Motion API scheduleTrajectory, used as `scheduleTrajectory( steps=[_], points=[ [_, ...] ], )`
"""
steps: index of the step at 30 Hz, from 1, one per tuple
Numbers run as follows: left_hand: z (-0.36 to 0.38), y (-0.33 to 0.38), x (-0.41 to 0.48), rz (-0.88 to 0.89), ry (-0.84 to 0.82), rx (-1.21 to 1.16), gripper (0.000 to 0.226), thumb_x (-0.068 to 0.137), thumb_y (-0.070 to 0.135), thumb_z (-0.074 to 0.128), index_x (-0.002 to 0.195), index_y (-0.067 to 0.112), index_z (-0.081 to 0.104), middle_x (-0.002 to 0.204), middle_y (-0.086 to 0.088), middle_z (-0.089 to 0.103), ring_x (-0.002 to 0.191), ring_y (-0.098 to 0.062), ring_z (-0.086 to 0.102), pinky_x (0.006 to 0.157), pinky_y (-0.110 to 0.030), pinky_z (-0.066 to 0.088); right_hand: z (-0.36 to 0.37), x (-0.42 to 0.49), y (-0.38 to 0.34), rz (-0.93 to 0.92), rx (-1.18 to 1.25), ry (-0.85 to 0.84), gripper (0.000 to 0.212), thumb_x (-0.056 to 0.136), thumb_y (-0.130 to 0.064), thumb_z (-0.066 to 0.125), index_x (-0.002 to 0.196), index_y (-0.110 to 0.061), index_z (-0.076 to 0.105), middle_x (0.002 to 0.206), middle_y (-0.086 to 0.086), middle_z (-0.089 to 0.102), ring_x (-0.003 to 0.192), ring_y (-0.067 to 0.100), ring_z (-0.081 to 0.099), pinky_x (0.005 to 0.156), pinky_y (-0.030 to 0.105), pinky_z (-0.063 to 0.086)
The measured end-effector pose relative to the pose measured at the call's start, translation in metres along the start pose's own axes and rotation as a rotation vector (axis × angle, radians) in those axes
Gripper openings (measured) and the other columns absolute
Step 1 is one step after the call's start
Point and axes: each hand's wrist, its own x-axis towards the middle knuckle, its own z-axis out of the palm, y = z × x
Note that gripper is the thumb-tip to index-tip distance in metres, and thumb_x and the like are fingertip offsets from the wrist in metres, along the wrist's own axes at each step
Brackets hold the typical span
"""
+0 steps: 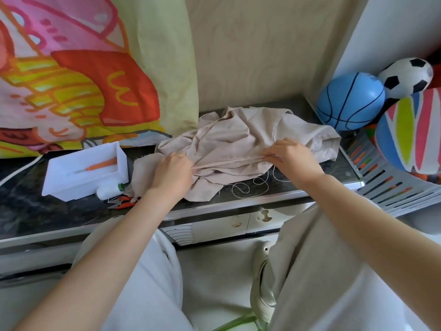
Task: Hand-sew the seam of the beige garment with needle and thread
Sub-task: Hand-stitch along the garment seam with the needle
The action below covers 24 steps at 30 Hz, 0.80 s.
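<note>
Both hands pinch the seam [229, 161] of the beige garment [233, 137]. The left hand [173, 170] holds one end, the right hand [292, 158] holds the other, and the seam is pulled straight between them. The garment lies bunched in the middle of the counter [47, 211]. White thread [245, 188] curls loose by the front edge. No needle shows. It may hide in the folds and prick a finger, and the loose thread may knot.

The garment [238, 139] lies in the middle of the surface [35, 211]. Left of it sits a box [71, 185] with a tool [100, 166] inside; scissors [121, 203] lie before the box. Thread [248, 187] loops before the garment. A basket [393, 194] stands to the right.
</note>
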Motion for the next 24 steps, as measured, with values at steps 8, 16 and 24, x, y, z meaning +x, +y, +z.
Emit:
scheduleTrajectory(
  steps=[8, 16, 24],
  points=[
    [-0.016, 0.075, -0.001, 0.215, 0.072, -0.107, 0.053, 0.086, 0.036, 0.058, 0.135, 0.022, 0.042, 0.133, 0.001, 0.043, 0.129, -0.019, 0.035, 0.108, -0.037, 0.017, -0.001, 0.000, -0.002, -0.030, -0.001, 0.056, 0.011, 0.080, -0.013, 0.072, 0.091, -0.012, 0.075, 0.075, 0.006, 0.067, 0.073, 0.029, 0.058, 0.059, 0.027, 0.035],
    [0.012, 0.123, 0.022, 0.239, 0.188, -0.137, 0.016, 0.095, 0.022, 0.052, 0.105, 0.021, 0.065, 0.105, 0.001, 0.065, 0.104, -0.020, 0.054, 0.082, -0.029, 0.025, -0.011, -0.011, -0.001, -0.022, 0.082, -0.023, 0.022, 0.081, -0.016, 0.070, 0.103, -0.011, 0.070, 0.090, 0.004, 0.067, 0.085, 0.024, 0.057, 0.069, 0.036, 0.049],
    [0.020, 0.128, 0.021, 0.206, 0.176, -0.172, 0.022, 0.097, 0.030, 0.050, 0.102, 0.023, 0.070, 0.097, 0.001, 0.064, 0.099, -0.020, 0.053, 0.075, -0.030, 0.019, -0.031, -0.052, 0.031, 0.527, 0.004, 0.025, 0.015, 0.096, -0.025, 0.052, 0.102, -0.012, 0.054, 0.099, -0.001, 0.054, 0.081, 0.017, 0.052, 0.067, 0.033, 0.046]
  ],
)
